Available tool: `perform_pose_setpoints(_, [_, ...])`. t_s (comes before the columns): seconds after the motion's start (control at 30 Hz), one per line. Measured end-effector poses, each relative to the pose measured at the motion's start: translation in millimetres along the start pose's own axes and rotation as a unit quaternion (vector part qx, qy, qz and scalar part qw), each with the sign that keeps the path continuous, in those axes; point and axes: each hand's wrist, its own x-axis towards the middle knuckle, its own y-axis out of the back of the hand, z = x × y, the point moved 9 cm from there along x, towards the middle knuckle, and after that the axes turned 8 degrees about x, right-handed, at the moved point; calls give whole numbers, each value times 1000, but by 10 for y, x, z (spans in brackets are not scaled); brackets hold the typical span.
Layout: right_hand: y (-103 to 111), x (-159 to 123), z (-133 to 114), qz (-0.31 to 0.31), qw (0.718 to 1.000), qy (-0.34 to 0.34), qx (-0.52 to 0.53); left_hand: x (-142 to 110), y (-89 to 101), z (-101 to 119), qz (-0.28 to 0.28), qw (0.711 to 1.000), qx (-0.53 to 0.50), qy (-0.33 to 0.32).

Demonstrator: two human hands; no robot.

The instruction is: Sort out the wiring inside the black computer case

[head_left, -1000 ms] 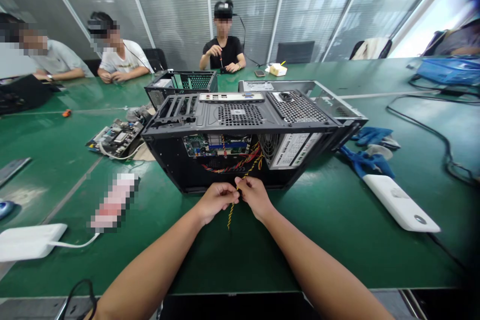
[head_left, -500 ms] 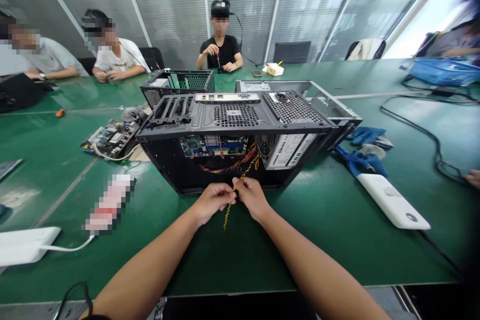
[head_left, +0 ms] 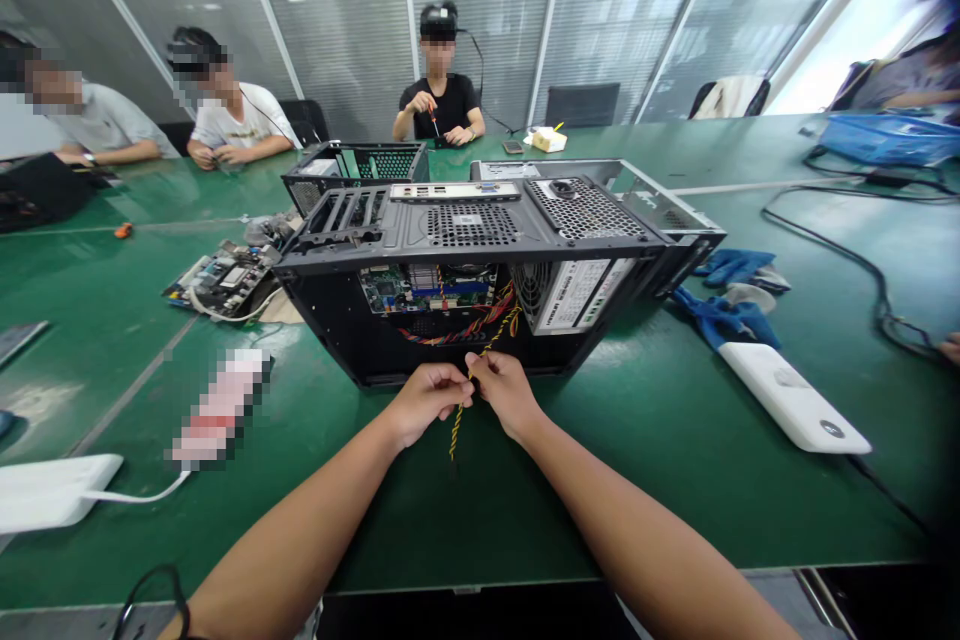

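A twisted yellow-and-black cable runs out of the open side of a black computer case. My left hand pinches it just in front of the case, and my right hand grips it close by, slightly higher up. Its loose end dangles below my fingers toward the table. Inside the case I see a motherboard, a bundle of red, black and yellow wires and a power supply with a white label.
Behind stand two more cases, one an open frame. A loose circuit board lies left, near a phone and a white power bank. Right are blue gloves and another white power bank. Several people sit around the green table.
Both hands keep their hold on the cable, nearly still. The view has shifted very slightly. Across the table, a person's hand with a screwdriver has moved a little.
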Motion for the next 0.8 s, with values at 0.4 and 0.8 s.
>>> perform_pose_setpoints(0.4, [-122,-30,-5,-22,996,-39,82,3,15,0,1,999,-41,-22])
perform_pose_setpoints(0.8, [-119,-25,-10,-34,996,-39,76,19,22,-29,-11,999,-29,-20])
